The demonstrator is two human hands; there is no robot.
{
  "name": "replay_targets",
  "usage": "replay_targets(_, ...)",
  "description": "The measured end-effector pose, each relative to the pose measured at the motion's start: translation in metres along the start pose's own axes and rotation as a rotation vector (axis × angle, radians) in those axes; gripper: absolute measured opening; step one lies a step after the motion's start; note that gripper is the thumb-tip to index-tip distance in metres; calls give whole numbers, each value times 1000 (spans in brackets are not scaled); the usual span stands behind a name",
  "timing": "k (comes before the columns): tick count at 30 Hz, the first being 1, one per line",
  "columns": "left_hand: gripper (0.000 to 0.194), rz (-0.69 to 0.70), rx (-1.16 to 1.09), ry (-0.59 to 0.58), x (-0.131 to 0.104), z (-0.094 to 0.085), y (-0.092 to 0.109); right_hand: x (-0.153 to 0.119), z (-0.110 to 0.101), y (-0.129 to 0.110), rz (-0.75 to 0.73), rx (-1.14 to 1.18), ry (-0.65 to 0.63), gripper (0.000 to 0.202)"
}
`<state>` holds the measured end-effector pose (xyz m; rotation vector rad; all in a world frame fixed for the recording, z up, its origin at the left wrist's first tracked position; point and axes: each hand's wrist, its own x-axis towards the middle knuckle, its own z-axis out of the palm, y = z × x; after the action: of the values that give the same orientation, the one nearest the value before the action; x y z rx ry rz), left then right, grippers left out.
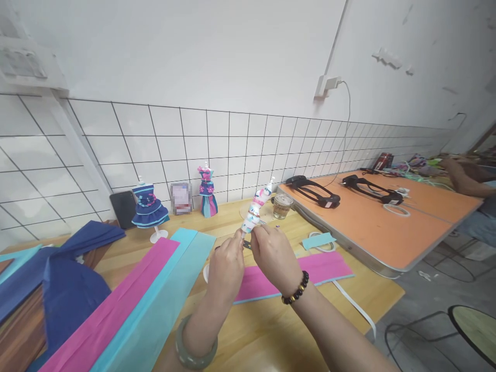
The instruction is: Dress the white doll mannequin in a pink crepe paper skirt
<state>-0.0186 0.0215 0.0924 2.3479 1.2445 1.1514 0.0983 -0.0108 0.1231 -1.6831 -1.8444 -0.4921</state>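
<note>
A small white doll form (253,213) wrapped in patterned white, blue and pink material tilts to the right above the wooden table. My left hand (227,263), with a jade bangle at its wrist, is closed round the lower end of the form. Close beside it, my right hand (273,253), wearing a dark bead bracelet, has its fingers pinched at the form's lower right side; what lies between them is hidden. Below the hands is a pink strip (329,266) with a light blue edge.
Two dressed mini mannequins (145,206) (207,191) stand by the tiled wall. Fabric strips (155,289) cover the left side. A glass cup (282,205) stands behind my right hand. Black headsets (315,192) lie on the orange table (372,227). A person's arm (465,178) shows far right.
</note>
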Motion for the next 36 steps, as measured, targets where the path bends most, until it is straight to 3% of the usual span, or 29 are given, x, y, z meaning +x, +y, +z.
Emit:
replay_targets(13, 30, -106, -410, -139, 0, -3, 1, -1, -8, 12, 60, 202, -13, 23)
replay_targets(20, 28, -101, -329, -128, 3, -6, -2, -3, -9, 14, -16, 265, -90, 21)
replay_targets(27, 28, -78, -295, -147, 3, -7, -2, -1, -6, 13, -113, 21, -76, 23)
replay_targets(36, 28, -81, -305, -164, 2, -8, -1, -2, -3, 15, -113, 55, -38, 23)
